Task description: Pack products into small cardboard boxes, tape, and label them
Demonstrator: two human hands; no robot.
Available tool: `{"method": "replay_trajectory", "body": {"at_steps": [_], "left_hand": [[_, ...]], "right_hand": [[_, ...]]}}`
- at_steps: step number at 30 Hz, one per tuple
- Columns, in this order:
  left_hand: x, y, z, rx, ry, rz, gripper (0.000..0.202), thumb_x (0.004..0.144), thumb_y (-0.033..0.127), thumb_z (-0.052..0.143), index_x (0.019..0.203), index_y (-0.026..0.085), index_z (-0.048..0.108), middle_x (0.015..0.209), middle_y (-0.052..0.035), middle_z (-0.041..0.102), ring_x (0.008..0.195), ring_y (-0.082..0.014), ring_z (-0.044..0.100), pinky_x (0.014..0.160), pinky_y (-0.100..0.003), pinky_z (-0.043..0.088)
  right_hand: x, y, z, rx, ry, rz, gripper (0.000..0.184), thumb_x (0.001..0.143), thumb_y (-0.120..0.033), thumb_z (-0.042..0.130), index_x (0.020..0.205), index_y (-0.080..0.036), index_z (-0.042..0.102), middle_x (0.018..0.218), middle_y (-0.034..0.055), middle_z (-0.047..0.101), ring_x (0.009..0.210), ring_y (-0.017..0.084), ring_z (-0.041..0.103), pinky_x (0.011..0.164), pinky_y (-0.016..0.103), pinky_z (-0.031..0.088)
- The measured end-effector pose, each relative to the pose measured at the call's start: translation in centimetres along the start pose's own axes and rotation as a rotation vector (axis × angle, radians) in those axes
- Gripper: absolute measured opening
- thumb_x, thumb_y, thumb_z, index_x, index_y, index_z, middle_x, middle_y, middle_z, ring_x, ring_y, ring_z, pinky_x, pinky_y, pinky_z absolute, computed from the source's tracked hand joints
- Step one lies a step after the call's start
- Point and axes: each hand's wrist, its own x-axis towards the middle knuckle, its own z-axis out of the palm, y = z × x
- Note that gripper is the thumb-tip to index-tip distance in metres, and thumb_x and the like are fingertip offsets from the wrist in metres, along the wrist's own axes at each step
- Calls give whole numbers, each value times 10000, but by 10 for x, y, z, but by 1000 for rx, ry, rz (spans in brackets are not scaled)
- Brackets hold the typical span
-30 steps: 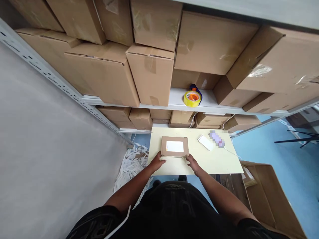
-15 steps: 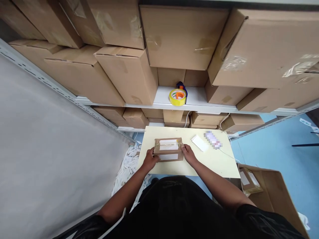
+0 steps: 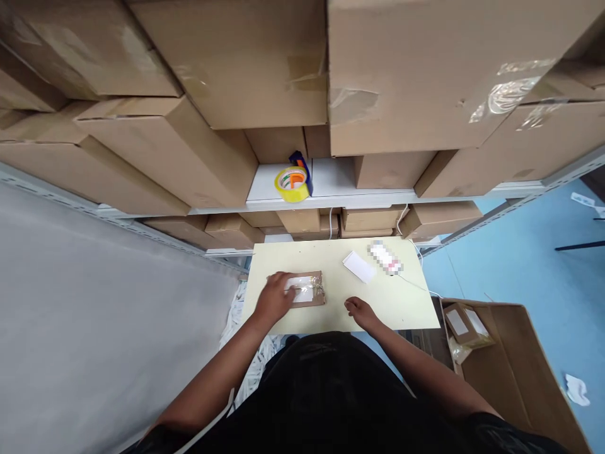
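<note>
A small brown cardboard parcel (image 3: 312,292) with a white label and clear tape lies on the pale yellow table (image 3: 401,302). My left hand (image 3: 275,296) rests on top of the parcel's left part, fingers laid over it. My right hand (image 3: 359,311) sits on the table just right of the parcel, apart from it, fingers loosely curled with nothing in them. A white card (image 3: 359,267) and a blurred small item (image 3: 385,258) with a thin cable lie further back on the table.
Metal shelves packed with large cardboard boxes (image 3: 227,69) fill the wall ahead. A yellow tape roll (image 3: 292,183) stands on the shelf. An open carton (image 3: 510,359) holding a small parcel (image 3: 466,323) sits on the blue floor at right. White paper strips (image 3: 236,321) litter the floor at left.
Both hands held the parcel by its sides and turned it. Now the right hand has let go and rests on the table, while the left lies on top. The view tilted up.
</note>
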Motion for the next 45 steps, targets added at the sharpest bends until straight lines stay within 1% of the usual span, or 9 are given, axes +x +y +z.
{"method": "replay_trajectory", "body": {"at_steps": [2,5,8,12,17,25,35,40,45], "left_hand": [[34,42,22,21,-204,176,367,925,268,546,1271,251,667,1230,-72,678,1187,-260,603,1072,-391,478],[84,98,74,139,-442,307,313,928,326,576,1194,212,694,1226,-102,677,1169,-286,602,1002,-406,504],[118,134,127,244,-556,414,283,928,331,583,1149,189,687,1198,-131,662,1158,-308,587,967,-427,498],[140,149,179,256,-598,492,314,868,279,664,1164,176,661,1266,-166,607,1219,-343,526,994,-456,452],[147,137,215,186,-641,527,206,895,152,590,1078,181,679,1242,-180,604,1201,-347,510,989,-487,422],[154,131,222,165,-666,463,240,899,81,520,1000,173,718,1139,-170,641,1134,-320,565,940,-447,456],[165,125,201,126,-619,333,172,948,219,545,997,206,709,1111,-109,676,1097,-276,602,863,-380,493],[171,120,194,101,-641,333,234,845,253,689,1079,241,694,1196,-86,663,1150,-285,582,927,-372,474],[179,117,199,175,-460,1,535,920,478,605,1346,161,544,1348,-200,561,1244,-359,510,996,-445,442]], "right_hand": [[-5,23,-13,-28,41,72,301,886,-487,544,910,-224,689,880,44,727,782,207,677,767,325,503],[-15,47,-26,-21,84,120,275,876,-448,543,908,-218,691,863,45,724,783,207,678,761,317,497],[-24,58,-32,-2,124,139,281,868,-447,548,939,-222,701,875,42,728,820,211,686,768,310,495],[-34,67,-37,77,157,159,336,865,-479,543,1001,-219,706,883,41,732,827,220,697,776,327,505],[-43,81,-45,129,184,181,348,838,-506,552,972,-228,713,864,42,731,793,234,693,738,345,508],[-39,84,-55,158,183,222,354,829,-489,559,993,-214,709,833,40,724,784,236,692,749,354,506],[-10,61,-62,85,187,147,318,837,-471,593,1004,-241,738,856,38,739,846,244,691,782,359,517],[3,46,-69,46,217,102,314,842,-463,592,1016,-247,739,910,50,750,882,252,694,814,371,517],[8,38,-70,36,239,93,313,846,-457,593,1025,-251,745,930,49,753,878,254,692,798,373,516]]}}
